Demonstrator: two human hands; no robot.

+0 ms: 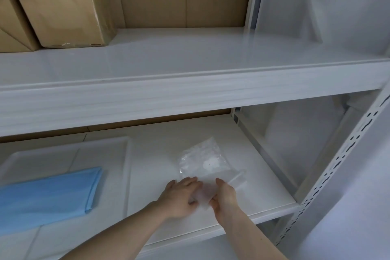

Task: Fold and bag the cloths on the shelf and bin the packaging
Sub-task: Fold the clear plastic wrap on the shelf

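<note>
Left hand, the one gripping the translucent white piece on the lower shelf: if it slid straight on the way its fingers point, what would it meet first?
The left hand points up and right, so it would probably first meet the crinkled clear plastic bag lying just beyond its fingertips on the white lower shelf. Depth is unclear.

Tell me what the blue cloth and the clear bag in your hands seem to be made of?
Blue cloth: looks like thin non-woven fabric, matte, with crisp flat folds.
Clear bag: likely thin plastic film, see-through, glossy and crinkled.
</note>
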